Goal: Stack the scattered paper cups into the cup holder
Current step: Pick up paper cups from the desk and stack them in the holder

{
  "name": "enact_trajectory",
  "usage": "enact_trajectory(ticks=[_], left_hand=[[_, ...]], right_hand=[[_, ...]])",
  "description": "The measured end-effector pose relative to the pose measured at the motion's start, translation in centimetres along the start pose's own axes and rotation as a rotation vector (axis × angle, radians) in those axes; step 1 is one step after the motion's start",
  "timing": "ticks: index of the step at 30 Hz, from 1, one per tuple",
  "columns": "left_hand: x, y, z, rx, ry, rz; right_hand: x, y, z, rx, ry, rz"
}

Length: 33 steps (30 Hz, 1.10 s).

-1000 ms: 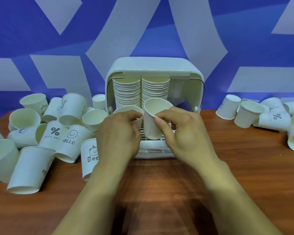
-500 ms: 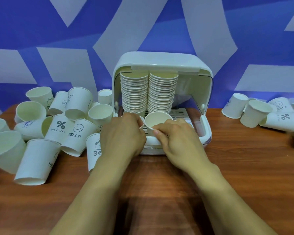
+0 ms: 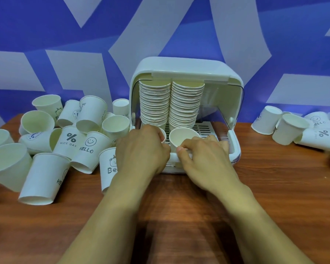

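Observation:
The white cup holder (image 3: 187, 66) stands open at the table's middle, with two tall stacks of paper cups (image 3: 171, 103) inside. My left hand (image 3: 141, 149) grips an upright paper cup (image 3: 162, 135), mostly hidden, on the holder's slatted floor under the left stack. My right hand (image 3: 204, 159) holds a second upright paper cup (image 3: 183, 137) by its near side, in front of the right stack. Scattered paper cups (image 3: 65, 138) lie in a heap to the left.
More loose cups (image 3: 293, 128) lie at the right edge of the wooden table (image 3: 274, 197). A blue and white patterned wall (image 3: 103, 44) rises right behind the holder. The holder's clear lid (image 3: 234, 103) is swung up over the stacks.
Both hands have lowered their cups from in front of the stacks down onto the holder's floor. The right cup now stands upright rather than tilted.

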<state>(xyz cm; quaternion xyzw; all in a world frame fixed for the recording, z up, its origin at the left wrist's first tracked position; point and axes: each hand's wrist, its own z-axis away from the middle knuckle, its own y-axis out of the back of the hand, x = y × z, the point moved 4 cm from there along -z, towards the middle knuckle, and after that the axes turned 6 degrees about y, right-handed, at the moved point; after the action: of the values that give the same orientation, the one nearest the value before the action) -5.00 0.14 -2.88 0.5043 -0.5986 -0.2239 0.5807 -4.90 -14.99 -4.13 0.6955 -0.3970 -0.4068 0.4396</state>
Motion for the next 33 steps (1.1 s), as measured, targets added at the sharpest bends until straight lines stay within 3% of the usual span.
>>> enact_trajectory(ticks=[6, 10, 15, 18, 22, 26, 29, 33], left_hand=[[0.3, 0.7, 0.2, 0.044, 0.006, 0.033], [1.2, 2.0, 0.8, 0.183, -0.038, 0.035], [3.0, 3.0, 2.9, 0.23, -0.095, 0.164], [2.8, 3.4, 5.4, 0.243, -0.133, 0.288], [-2.2, 5.0, 8.2, 0.314, -0.111, 0.322], [-10.4, 7.3, 9.1, 0.473, 0.063, 0.222], [-14.8, 7.7, 9.4, 0.55, 0.185, 0.156], [-16.8, 7.0, 8.9, 0.565, 0.238, 0.147]], right_hand=[[0.2, 1.1, 0.0, 0.1, 0.01, -0.141], [0.6, 1.7, -0.2, 0.11, 0.036, -0.12], [-0.5, 3.6, 0.1, 0.231, 0.104, -0.228], [-2.4, 4.0, 0.8, 0.203, 0.201, -0.312], [-5.7, 3.4, 1.8, 0.159, 0.315, -0.322], [-9.5, 1.4, 3.5, 0.1, 0.386, -0.297], [-11.7, -0.4, 4.0, 0.041, 0.386, -0.282], [-13.5, -1.4, 2.1, 0.1, 0.336, -0.277]])
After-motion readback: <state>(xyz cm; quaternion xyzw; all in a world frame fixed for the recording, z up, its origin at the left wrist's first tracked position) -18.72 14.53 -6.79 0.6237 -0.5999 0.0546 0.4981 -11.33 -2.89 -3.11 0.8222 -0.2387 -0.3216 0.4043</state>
